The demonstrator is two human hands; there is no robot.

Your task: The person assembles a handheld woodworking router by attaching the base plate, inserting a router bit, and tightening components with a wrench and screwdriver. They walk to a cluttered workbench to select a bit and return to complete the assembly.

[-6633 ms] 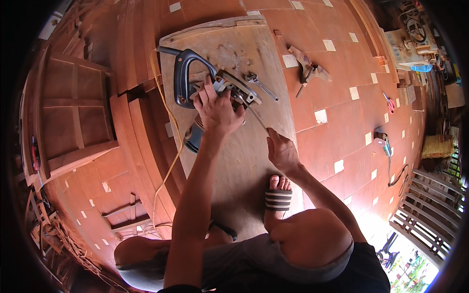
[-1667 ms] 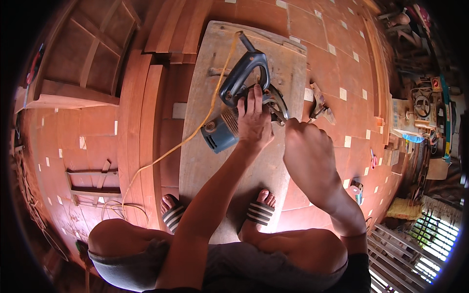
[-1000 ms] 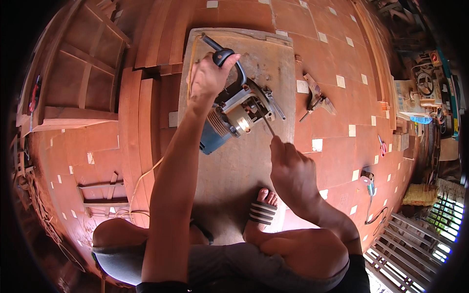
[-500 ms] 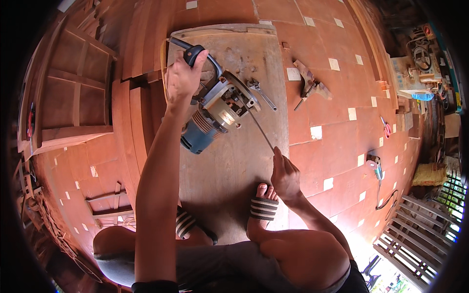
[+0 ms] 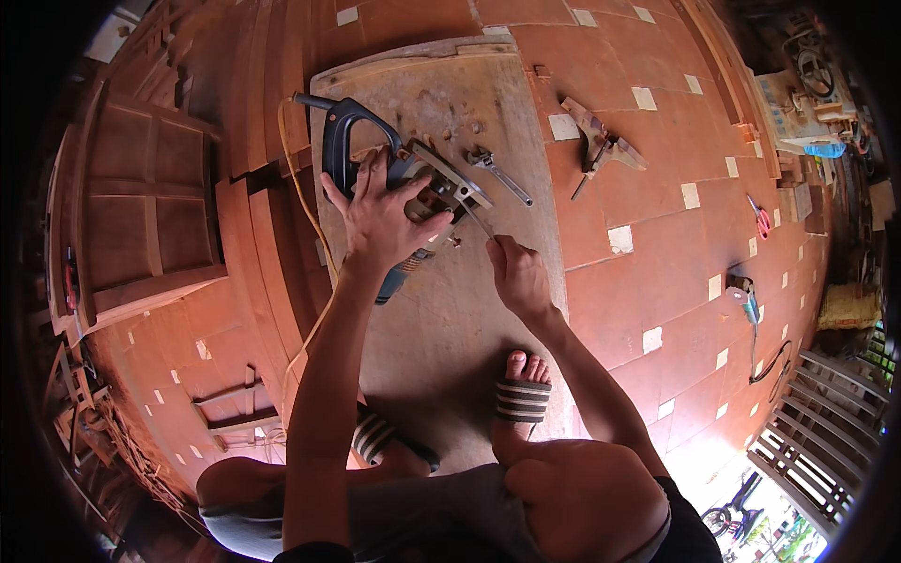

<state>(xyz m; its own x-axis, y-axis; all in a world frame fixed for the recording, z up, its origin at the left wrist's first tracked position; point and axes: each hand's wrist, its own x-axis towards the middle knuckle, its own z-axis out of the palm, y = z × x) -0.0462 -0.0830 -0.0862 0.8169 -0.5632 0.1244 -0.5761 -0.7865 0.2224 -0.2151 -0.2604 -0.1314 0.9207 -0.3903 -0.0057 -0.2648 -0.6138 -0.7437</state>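
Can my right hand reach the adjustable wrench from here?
Probably yes: the wrench lies uncovered on the board beyond your right hand, nothing standing between them, though that hand holds a thin metal rod.

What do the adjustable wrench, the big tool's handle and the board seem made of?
Adjustable wrench: likely steel, given its silvery shine. Handle: probably dark molded plastic, smooth with soft highlights. Board: apparently wood, worn and dull, with stains and faint grain.

My left hand (image 5: 383,220) hides part of the power tool (image 5: 452,174), my right hand (image 5: 522,281) one end of the rod (image 5: 481,225).
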